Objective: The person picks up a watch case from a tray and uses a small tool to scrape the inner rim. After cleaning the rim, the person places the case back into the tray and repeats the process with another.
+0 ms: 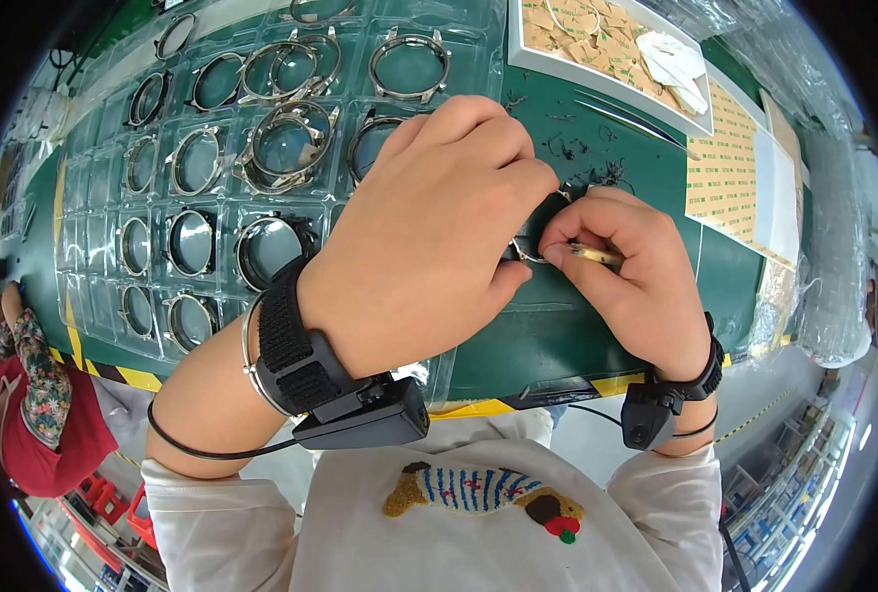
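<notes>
My left hand [429,227] is curled over a round metal ring part [535,237] above the green mat, and covers most of it. My right hand [626,266] pinches a thin brass-coloured tool [597,255] against the ring's right side. Both hands meet just right of a clear plastic tray [104,266]. Black straps with small devices sit on both wrists.
The clear tray holds several metal rings [409,64] in its pockets, left and behind my hands. A white tray [612,44] with tan stickers and sheets of sticker backing [730,168] lie at the back right. Another person in red [35,414] sits at the far left.
</notes>
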{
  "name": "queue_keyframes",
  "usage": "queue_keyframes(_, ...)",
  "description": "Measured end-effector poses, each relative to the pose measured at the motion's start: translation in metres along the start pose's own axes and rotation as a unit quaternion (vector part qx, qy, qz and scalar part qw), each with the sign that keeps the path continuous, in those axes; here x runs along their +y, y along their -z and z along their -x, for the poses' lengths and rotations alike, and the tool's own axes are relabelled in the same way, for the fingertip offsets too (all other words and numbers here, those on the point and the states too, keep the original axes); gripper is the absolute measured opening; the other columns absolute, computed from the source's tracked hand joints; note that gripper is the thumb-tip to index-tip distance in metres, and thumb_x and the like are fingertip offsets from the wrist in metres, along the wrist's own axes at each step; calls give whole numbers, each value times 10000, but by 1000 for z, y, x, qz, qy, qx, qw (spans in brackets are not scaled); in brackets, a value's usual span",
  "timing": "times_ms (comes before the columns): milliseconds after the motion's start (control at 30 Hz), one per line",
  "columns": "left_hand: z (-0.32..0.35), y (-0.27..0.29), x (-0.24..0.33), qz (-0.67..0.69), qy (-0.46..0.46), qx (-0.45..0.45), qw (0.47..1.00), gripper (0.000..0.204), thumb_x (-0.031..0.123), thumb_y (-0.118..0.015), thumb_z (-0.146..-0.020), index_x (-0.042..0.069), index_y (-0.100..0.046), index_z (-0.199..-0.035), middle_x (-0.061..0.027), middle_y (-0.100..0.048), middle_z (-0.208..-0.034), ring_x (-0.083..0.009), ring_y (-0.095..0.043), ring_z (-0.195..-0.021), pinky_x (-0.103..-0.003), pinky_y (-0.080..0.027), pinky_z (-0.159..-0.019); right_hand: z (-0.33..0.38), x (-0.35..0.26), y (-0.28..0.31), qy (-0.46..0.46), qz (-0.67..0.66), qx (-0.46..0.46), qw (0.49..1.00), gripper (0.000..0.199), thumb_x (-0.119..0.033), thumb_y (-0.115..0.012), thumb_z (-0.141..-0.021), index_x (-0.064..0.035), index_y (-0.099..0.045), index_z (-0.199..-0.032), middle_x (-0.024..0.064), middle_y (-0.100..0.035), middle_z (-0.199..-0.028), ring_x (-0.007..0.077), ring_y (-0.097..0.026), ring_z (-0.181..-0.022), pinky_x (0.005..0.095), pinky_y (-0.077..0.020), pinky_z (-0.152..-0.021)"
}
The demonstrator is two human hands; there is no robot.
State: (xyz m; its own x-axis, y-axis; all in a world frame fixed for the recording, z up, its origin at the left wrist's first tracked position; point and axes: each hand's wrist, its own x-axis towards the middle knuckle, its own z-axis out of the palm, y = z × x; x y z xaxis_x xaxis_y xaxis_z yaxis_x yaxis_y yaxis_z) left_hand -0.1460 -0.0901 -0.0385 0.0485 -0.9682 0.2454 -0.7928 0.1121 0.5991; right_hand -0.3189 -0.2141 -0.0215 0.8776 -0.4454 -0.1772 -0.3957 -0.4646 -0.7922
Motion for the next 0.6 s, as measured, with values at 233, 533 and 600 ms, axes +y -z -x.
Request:
queue_keyframes(233, 1, 0, 1, 0, 2, 5, 1000, 501, 88, -826, -657, 41, -671, -1131, -103, -602, -1144, -336, -527, -1194, -449, -444, -997, 1, 0, 8, -4, -34, 0, 999, 58, 24, -622, -879, 17, -653, -928, 56, -588, -881, 160, -580, -839, 280, -449, -757)
queue_keyframes(533, 2, 1, 1, -2, 7, -7, 1000, 510, 83, -824, -664, 45, -674, -1150, -104, -600, -1158, -336, -515, -1221, -454, -425, -1035, 3, 6, 11, 62, -148, 55, 986, 136, 79, -619, -862, 24, -684, -968, 50, -606, -891, 145, -582, -814, 260, -453, -695)
queue_keyframes(600, 3, 1, 2, 0, 8, -7, 1000, 507, 81, -821, -671, 46, -674, -1156, -103, -598, -1164, -337, -511, -1230, -457, -419, -1044, 5, 7, 20, 45, -120, 92, 988, 166, 83, -641, -834, 19, -694, -977, 63, -607, -891, 157, -601, -826, 257, -472, -724)
